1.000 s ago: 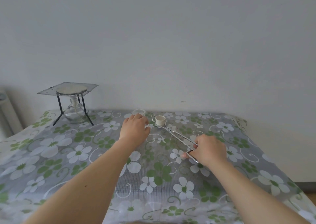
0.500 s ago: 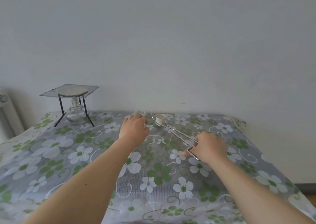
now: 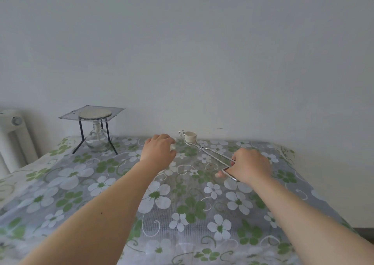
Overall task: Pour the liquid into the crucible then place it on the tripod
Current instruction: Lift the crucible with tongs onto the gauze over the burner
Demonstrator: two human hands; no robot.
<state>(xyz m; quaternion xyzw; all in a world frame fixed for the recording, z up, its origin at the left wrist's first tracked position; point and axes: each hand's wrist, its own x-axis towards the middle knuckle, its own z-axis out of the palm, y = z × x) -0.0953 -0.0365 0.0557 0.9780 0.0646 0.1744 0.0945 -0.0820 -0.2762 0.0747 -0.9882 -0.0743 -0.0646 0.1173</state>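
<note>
A small white crucible [image 3: 190, 136] sits at the far edge of the table, between the jaws of metal tongs [image 3: 210, 151]. My right hand [image 3: 248, 165] is shut on the tongs' loop handles. My left hand [image 3: 158, 151] covers a small clear glass container [image 3: 173, 147] left of the crucible; only a sliver of glass shows past the fingers. At the far left stands a black tripod [image 3: 94, 127] topped with a wire gauze with a round white centre.
A glass spirit lamp [image 3: 96, 141] stands under the tripod. A floral cloth [image 3: 182, 204] covers the table, which ends at the pale wall. A white radiator [image 3: 12, 139] is at the left edge.
The view has tilted down a little. My left hand has closed further over the glass container. My right hand has shifted slightly on the tongs' handles; the crucible stays in place.
</note>
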